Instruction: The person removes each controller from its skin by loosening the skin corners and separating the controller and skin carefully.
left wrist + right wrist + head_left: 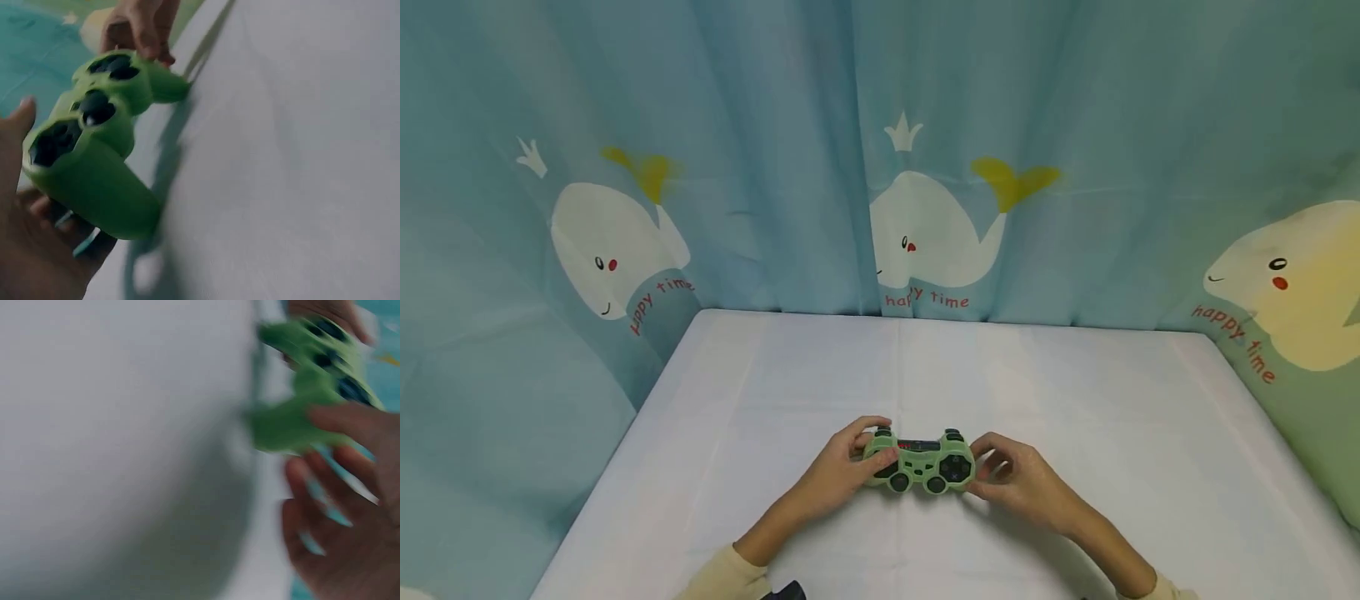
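A green game controller (919, 463) with black sticks and buttons is between both hands, low over the white tabletop, its face toward the head camera. My left hand (838, 473) grips its left end, thumb across the front and fingers behind. In the left wrist view the green handle (103, 187) points down toward the cloth, above its own shadow. At the other end, my right hand (1028, 487) holds the right handle, its thumb (344, 419) on the near side and the other fingers bent beneath.
A white cloth (790, 375) covers the table, with a fold line down the middle. Blue-green curtains (775, 167) printed with whales stand along the back and both sides. Below the left forearm, a small dark object (786, 591) shows at the bottom edge.
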`<action>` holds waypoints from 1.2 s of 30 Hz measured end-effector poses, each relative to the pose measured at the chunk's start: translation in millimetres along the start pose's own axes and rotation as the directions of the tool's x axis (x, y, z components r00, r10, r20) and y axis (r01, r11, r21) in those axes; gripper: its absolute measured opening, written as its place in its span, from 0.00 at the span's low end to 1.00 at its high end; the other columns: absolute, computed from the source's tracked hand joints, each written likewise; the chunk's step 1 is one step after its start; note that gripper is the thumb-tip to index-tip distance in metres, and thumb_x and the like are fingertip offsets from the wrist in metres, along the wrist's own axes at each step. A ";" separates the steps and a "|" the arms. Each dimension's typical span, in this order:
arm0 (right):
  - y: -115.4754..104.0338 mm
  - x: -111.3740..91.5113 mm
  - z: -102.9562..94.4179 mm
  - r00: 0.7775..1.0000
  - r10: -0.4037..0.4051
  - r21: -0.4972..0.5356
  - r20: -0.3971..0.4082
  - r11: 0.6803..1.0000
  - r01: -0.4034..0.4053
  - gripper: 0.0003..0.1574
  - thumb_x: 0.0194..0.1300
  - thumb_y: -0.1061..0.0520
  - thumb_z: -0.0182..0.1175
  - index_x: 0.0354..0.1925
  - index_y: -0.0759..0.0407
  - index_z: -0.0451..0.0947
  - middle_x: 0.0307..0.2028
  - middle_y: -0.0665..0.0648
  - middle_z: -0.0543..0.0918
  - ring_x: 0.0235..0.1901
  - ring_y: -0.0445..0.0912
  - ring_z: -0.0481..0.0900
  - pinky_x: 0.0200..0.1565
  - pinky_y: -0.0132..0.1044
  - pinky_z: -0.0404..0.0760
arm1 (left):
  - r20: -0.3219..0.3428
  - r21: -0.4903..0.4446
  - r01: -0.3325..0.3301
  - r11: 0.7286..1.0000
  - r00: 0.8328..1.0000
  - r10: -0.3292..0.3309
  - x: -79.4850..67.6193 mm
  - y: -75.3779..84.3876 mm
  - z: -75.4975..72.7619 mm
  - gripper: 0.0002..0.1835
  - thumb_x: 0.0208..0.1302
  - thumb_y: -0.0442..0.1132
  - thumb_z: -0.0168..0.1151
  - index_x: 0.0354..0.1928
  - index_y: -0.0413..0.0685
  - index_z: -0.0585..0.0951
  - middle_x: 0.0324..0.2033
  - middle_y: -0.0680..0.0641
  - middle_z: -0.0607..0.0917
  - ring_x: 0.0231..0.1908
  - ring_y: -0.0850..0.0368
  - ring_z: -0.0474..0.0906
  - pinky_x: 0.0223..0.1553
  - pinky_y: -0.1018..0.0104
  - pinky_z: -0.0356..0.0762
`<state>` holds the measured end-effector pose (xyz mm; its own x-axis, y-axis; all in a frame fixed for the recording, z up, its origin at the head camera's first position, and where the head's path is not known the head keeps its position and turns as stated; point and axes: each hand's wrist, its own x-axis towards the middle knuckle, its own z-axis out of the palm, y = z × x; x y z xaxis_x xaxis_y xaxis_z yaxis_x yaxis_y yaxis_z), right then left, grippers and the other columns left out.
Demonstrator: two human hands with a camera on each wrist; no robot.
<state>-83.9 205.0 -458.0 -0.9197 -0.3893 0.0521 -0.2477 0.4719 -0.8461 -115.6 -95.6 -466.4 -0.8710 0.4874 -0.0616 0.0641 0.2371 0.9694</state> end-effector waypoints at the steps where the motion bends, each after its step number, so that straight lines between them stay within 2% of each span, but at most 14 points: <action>1: -3.2 2.6 -4.7 0.999 -0.017 -0.012 0.050 1.000 0.017 0.16 0.62 0.60 0.72 0.46 0.53 0.80 0.41 0.48 0.82 0.39 0.46 0.82 0.43 0.41 0.81 | -0.011 0.001 -0.006 1.000 1.000 0.006 0.7 0.6 -1.1 0.29 0.71 0.49 0.65 0.66 0.41 0.72 0.30 0.55 0.77 0.29 0.62 0.69 0.34 0.65 0.68; 3: -10.4 8.3 -14.9 0.992 -0.036 -0.005 0.124 0.999 0.037 0.14 0.67 0.64 0.64 0.50 0.55 0.79 0.44 0.50 0.82 0.44 0.48 0.82 0.46 0.42 0.80 | -0.007 0.029 -0.025 0.999 1.000 0.025 1.7 2.0 -3.2 0.24 0.71 0.47 0.66 0.61 0.41 0.77 0.23 0.56 0.68 0.23 0.62 0.58 0.28 0.68 0.62; 6: -21.5 17.6 -28.8 0.989 -0.066 0.038 0.131 0.997 0.062 0.17 0.73 0.67 0.53 0.56 0.60 0.78 0.50 0.54 0.82 0.50 0.55 0.81 0.51 0.43 0.78 | 0.030 0.062 -0.063 0.996 0.998 0.061 4.7 5.8 -5.6 0.17 0.69 0.45 0.68 0.52 0.42 0.80 0.22 0.55 0.64 0.23 0.62 0.56 0.27 0.68 0.60; 9: -31.1 29.8 -33.1 0.991 -0.078 0.085 0.110 0.994 0.068 0.18 0.79 0.64 0.47 0.59 0.60 0.78 0.53 0.57 0.83 0.52 0.59 0.80 0.55 0.43 0.76 | 0.105 0.060 -0.106 0.993 0.989 0.099 10.0 9.8 -7.9 0.12 0.67 0.42 0.70 0.46 0.44 0.82 0.25 0.53 0.73 0.22 0.63 0.58 0.26 0.68 0.62; 13: -38.1 44.0 -29.1 0.977 -0.068 0.051 0.204 0.997 0.059 0.18 0.81 0.58 0.47 0.57 0.59 0.81 0.53 0.57 0.83 0.53 0.54 0.81 0.56 0.46 0.75 | 0.183 0.055 -0.134 0.989 0.975 0.122 16.8 13.6 -10.7 0.08 0.66 0.39 0.70 0.45 0.47 0.86 0.35 0.52 0.84 0.21 0.64 0.64 0.27 0.70 0.67; 16: -37.8 50.4 -26.2 0.954 -0.063 0.026 0.293 0.998 0.058 0.18 0.81 0.56 0.49 0.54 0.58 0.84 0.50 0.55 0.85 0.52 0.48 0.81 0.53 0.45 0.76 | 0.177 0.110 -0.149 0.983 0.976 0.128 18.9 15.7 -10.9 0.08 0.63 0.41 0.73 0.43 0.51 0.88 0.37 0.55 0.86 0.24 0.64 0.70 0.29 0.69 0.71; 18: -35.2 52.4 -25.5 0.935 -0.066 0.048 0.349 0.997 0.053 0.17 0.80 0.55 0.50 0.52 0.57 0.85 0.49 0.52 0.85 0.51 0.47 0.81 0.52 0.43 0.77 | 0.162 0.167 -0.156 0.974 0.978 0.129 18.7 17.4 -10.0 0.09 0.59 0.45 0.77 0.40 0.54 0.88 0.34 0.57 0.86 0.25 0.64 0.73 0.29 0.69 0.73; 21: -29.2 53.7 -24.9 0.907 -0.083 0.113 0.412 0.993 0.040 0.17 0.81 0.55 0.50 0.51 0.54 0.86 0.47 0.51 0.86 0.50 0.49 0.81 0.52 0.41 0.78 | 0.145 0.277 -0.181 0.944 0.979 0.145 16.8 20.8 -7.9 0.12 0.54 0.50 0.80 0.37 0.60 0.86 0.31 0.62 0.84 0.29 0.65 0.75 0.29 0.69 0.73; 23: -25.1 54.2 -23.9 0.898 -0.101 0.153 0.429 0.988 0.038 0.17 0.81 0.56 0.50 0.50 0.54 0.86 0.47 0.51 0.86 0.50 0.50 0.81 0.53 0.41 0.77 | 0.137 0.337 -0.202 0.920 0.977 0.164 14.6 23.3 -6.1 0.14 0.53 0.51 0.81 0.37 0.62 0.84 0.30 0.63 0.83 0.28 0.66 0.74 0.28 0.69 0.72; 26: -20.5 54.5 -21.3 0.894 -0.125 0.183 0.430 0.982 0.049 0.18 0.81 0.57 0.49 0.51 0.55 0.86 0.48 0.53 0.85 0.50 0.51 0.81 0.53 0.41 0.77 | 0.118 0.404 -0.240 0.883 0.971 0.210 11.4 26.0 -2.4 0.16 0.52 0.53 0.81 0.37 0.63 0.82 0.31 0.65 0.82 0.30 0.66 0.75 0.31 0.69 0.73; 31: -17.3 53.7 -14.8 0.886 -0.109 0.180 0.452 0.983 0.029 0.20 0.81 0.57 0.46 0.53 0.54 0.86 0.50 0.52 0.85 0.50 0.50 0.80 0.52 0.41 0.76 | 0.118 0.438 -0.287 0.852 0.958 0.263 8.1 25.5 4.2 0.21 0.52 0.56 0.80 0.45 0.57 0.87 0.37 0.65 0.86 0.39 0.70 0.80 0.41 0.68 0.77; 36: -10.9 54.9 -9.2 0.886 -0.113 0.196 0.451 0.980 0.025 0.22 0.79 0.59 0.45 0.51 0.54 0.87 0.47 0.54 0.86 0.47 0.50 0.81 0.50 0.41 0.77 | 0.136 0.450 -0.326 0.832 0.945 0.297 8.8 22.2 6.8 0.15 0.56 0.53 0.78 0.41 0.56 0.90 0.35 0.65 0.87 0.32 0.74 0.79 0.32 0.74 0.75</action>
<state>-134.4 185.8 -441.0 -0.6491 -0.7545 -0.0972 -0.2065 0.2977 -0.9321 -118.6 -80.4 -447.0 -0.7380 0.6455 0.1968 0.5560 0.4163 0.7194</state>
